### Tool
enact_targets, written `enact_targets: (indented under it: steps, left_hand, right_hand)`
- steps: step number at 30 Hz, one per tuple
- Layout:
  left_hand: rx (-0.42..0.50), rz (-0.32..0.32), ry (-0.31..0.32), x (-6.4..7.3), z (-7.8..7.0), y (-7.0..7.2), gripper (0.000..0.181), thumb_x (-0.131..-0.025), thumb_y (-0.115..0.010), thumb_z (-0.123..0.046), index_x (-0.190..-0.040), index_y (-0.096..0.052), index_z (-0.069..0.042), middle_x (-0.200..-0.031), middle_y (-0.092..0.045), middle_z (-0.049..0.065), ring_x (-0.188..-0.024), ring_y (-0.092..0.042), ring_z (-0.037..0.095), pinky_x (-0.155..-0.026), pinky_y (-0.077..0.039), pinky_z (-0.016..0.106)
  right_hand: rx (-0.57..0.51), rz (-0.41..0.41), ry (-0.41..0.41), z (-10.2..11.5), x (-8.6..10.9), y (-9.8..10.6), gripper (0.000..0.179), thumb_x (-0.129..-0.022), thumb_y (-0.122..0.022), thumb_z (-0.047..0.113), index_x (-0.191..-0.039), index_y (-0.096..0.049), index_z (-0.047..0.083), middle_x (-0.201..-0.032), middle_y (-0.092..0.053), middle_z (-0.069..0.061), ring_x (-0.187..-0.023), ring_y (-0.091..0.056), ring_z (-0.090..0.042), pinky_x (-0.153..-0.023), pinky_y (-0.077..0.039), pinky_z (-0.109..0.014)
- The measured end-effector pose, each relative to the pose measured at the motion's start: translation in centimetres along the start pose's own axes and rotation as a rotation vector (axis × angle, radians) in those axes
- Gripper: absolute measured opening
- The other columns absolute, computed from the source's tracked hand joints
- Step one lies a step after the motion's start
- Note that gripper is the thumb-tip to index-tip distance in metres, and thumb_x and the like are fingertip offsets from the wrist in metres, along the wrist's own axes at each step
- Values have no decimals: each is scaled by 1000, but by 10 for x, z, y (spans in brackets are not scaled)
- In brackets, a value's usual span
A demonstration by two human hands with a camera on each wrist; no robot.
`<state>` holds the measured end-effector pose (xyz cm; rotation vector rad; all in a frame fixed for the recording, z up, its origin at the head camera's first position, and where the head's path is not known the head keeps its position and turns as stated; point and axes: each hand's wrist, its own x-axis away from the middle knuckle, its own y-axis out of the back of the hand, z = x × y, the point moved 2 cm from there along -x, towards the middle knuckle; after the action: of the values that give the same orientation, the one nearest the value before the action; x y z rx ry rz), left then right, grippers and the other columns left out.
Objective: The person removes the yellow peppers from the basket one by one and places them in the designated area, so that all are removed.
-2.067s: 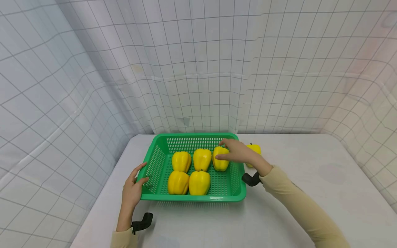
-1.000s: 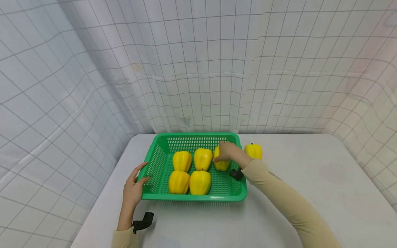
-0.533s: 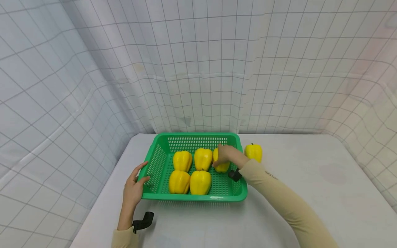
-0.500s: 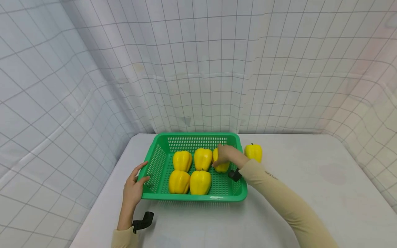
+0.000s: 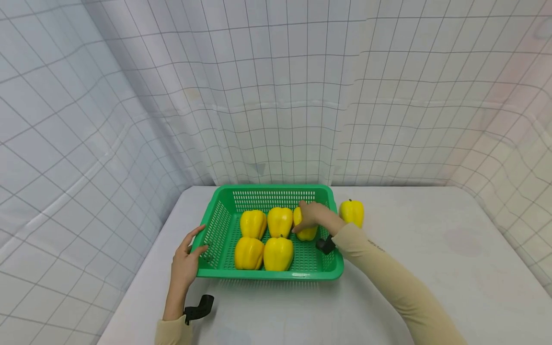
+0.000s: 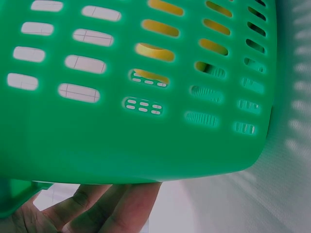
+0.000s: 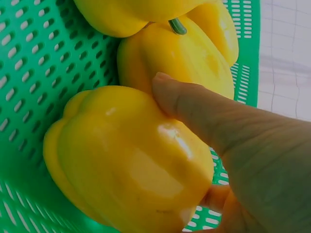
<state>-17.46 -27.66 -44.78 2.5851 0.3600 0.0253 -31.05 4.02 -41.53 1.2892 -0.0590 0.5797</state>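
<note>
A green plastic basket point(image 5: 269, 274) with slotted walls holds several yellow bell peppers, two of them in the front row. My left hand point(image 5: 184, 263) grips the basket's left rim; the left wrist view shows fingers point(image 6: 129, 208) below the rim edge. Inside the basket at the back right, my right hand point(image 5: 316, 215) holds a yellow bell pepper point(image 5: 306, 235) from above. Close up in the right wrist view, the thumb lies along one side of that bell pepper point(image 7: 131, 155), against a neighbouring pepper point(image 7: 160, 53). The other fingers are mostly hidden behind it.
Another yellow bell pepper point(image 5: 352, 212) stands on the white table point(image 5: 414, 230), just outside the basket's right wall. White curtains with a grid pattern point(image 5: 276, 96) surround the table at the back and sides. A black wrist mount point(image 5: 200, 307) sits by the left wrist.
My right hand has closed round the back-right bell pepper and moved it slightly left and nearer. The middle back pepper has shifted a little left. My left hand stays on the rim.
</note>
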Motion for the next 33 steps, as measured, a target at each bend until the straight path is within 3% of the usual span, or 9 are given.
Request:
enact_targets:
  steps: [5, 11, 19, 24, 29, 33]
  left_hand:
    - [20, -6, 9, -1, 1, -1, 49, -96, -54, -16, -143, -45, -26, -145, -37, 20, -109, -51, 39, -56, -35, 36]
    - [13, -3, 6, 1, 0, 0, 49, -97, -54, -16, -144, -44, -26, -145, -36, 21, -115, -46, 43, -61, -37, 37]
    - [9, -6, 7, 1, -1, 0, 49, -97, -54, -16, -143, -44, -26, -142, -39, 22, -109, -51, 39, -60, -37, 36]
    - [14, -7, 10, 2, -2, 0, 49, -96, -54, -15, -143, -44, -26, -139, -42, 23, -103, -54, 38, -59, -39, 36]
    - [12, -7, 13, 1, -2, -1, 49, -96, -54, -15, -143, -44, -26, -138, -43, 23, -99, -56, 37, -56, -38, 34]
    - [8, -8, 8, 1, -1, -1, 49, -96, -54, -15, -143, -44, -26, -141, -41, 22, -96, -55, 36, -51, -33, 34]
  right_hand:
    - [-46, -6, 4, 0, 0, -3, 90, -80, -73, 48, -145, -31, 1, -137, -40, -29, -122, -43, -40, -95, -38, -50]
    - [-110, -1, 9, -1, 1, -6, 95, -80, -73, 46, -149, -24, 2, -145, -24, -33, -129, -33, -45, -98, -34, -55]
    - [-142, -45, 35, -1, 3, -6, 93, -78, -76, 44, -148, -30, 4, -146, -23, -34, -132, -27, -46, -97, -33, -57]
    - [-184, -74, 33, 0, 8, -5, 91, -77, -78, 41, -147, -32, 5, -147, -15, -37, -128, -35, -44, -96, -35, -55]
    - [-207, -106, 31, 1, 13, -2, 90, -76, -79, 39, -146, -34, 6, -146, -8, -40, -114, -50, -40, -90, -42, -51]
    - [-234, -138, 51, 0, 17, 0, 88, -75, -80, 37, -145, -36, 7, -145, -12, -39, -99, -55, -33, -81, -47, -46]
